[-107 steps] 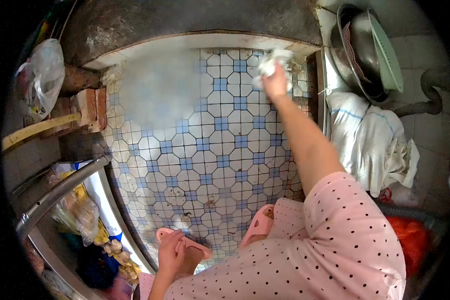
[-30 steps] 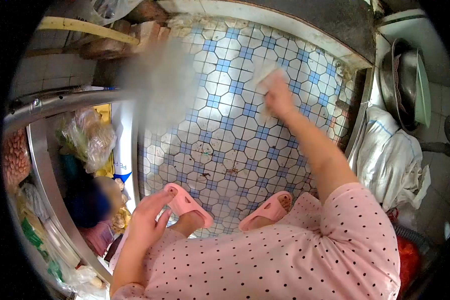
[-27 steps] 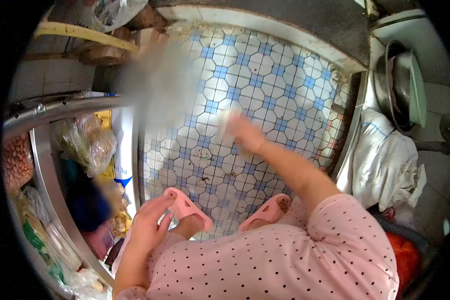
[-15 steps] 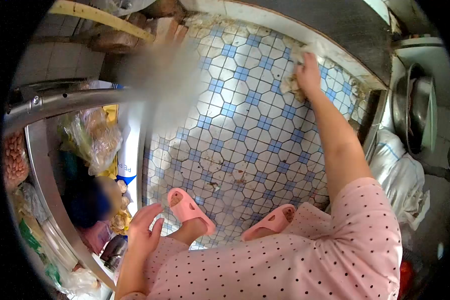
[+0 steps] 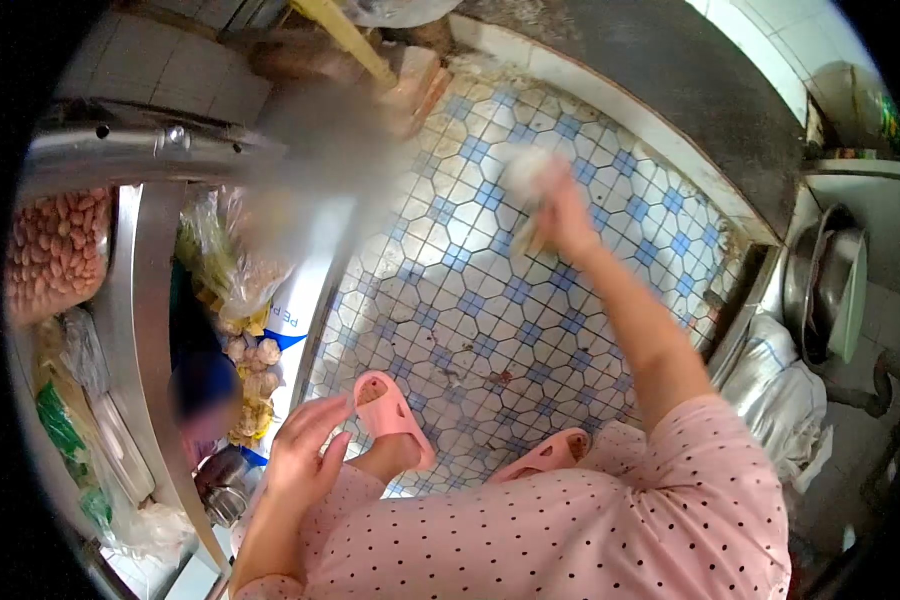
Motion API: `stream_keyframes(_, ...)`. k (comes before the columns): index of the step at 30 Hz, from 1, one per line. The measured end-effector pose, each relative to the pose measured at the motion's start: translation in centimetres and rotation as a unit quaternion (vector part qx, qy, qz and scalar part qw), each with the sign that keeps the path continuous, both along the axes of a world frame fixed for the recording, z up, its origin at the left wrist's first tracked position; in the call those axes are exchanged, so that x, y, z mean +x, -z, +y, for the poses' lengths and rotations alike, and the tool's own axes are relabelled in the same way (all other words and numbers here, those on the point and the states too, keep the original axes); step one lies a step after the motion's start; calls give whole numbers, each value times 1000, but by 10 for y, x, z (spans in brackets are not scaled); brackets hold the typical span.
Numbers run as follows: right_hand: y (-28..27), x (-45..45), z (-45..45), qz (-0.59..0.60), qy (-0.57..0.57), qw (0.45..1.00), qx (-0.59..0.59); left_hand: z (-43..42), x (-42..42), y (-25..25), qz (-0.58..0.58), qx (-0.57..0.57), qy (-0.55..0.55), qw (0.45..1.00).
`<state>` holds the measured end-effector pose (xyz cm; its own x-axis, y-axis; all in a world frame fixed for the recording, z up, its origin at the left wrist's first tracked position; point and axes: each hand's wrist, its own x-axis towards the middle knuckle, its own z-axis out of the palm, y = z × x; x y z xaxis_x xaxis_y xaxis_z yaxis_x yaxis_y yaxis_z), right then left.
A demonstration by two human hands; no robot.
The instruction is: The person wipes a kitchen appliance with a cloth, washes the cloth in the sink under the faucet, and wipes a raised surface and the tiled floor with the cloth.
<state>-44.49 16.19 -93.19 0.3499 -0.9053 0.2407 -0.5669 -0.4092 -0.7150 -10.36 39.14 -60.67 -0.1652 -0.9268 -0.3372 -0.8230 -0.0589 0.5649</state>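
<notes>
My right hand point(image 5: 562, 212) is closed on a whitish cloth point(image 5: 530, 180), pressed to the tiled floor point(image 5: 470, 320) of white octagons and blue squares. Motion blurs both the hand and the cloth. At the lower left, my left hand point(image 5: 308, 452) hangs over my knee near the left pink slipper point(image 5: 394, 412), with its thumb apart from the fingers and nothing in it. The other pink slipper point(image 5: 545, 456) is partly hidden by the polka-dot clothing.
A metal rack point(image 5: 155, 300) on the left holds bagged food and garlic point(image 5: 260, 352). Bricks point(image 5: 415, 90) and a yellow pole point(image 5: 348, 42) are at the top. On the right are metal basins point(image 5: 825, 280) and white sacks point(image 5: 775, 395). A dark raised ledge point(image 5: 660, 80) borders the floor.
My right hand has moved left with the cloth from near the ledge. The view has turned, bringing more of the rack into sight. My left hand remains near my knee.
</notes>
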Motion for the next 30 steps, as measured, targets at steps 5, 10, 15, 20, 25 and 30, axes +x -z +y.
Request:
stream_keyframes(5,48,26,-115,121,119,986,-2,21,9,9,-19,35,-43,998)
stream_keyframes(10,13,169,-16,-37,-45,970,238,21,10,5,-19,54,-23,998)
stream_keyframes(15,9,215,129,-2,-279,954,106,-7,-11,-21,-2,-13,51,999)
stream_keyframes(20,-19,188,117,40,-256,958,120,9,-5,-56,-15,-42,36,998)
stream_keyframes(25,-70,111,79,28,-109,979,168,85,15,-118,-124,-51,-12,991)
stream_keyframes(30,-47,87,83,84,12,994,73,81,16,-86,-123,-2,9,992)
